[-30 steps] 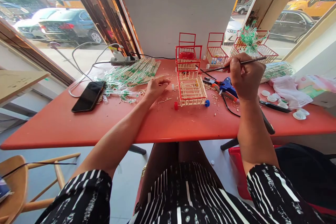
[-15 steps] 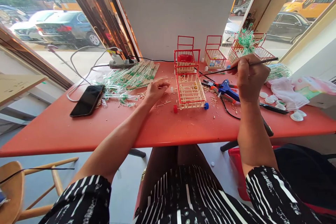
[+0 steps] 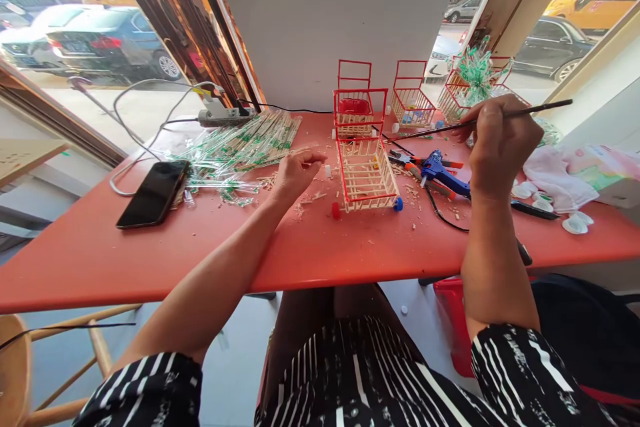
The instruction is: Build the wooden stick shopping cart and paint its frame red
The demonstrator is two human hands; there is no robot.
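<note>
Red-framed stick cart (image 3: 367,175) on bottle-cap wheels stands mid-tabletop (image 3: 300,247), basket empty; second cart (image 3: 354,112) at its 12 o'clock holds a red cap; third (image 3: 411,99) at 1 o'clock, contents unclear; right hand (image 3: 500,147) pinches a thin dark brush (image 3: 480,121), now raised further to 2 o'clock than before; left hand (image 3: 297,172), fingers loosely curled, rests among wood chips at the cart's 9 o'clock, unchanged; blue glue gun (image 3: 440,170) lies at 3 o'clock.

Bright window daylight, perhaps edge-warped.
</note>
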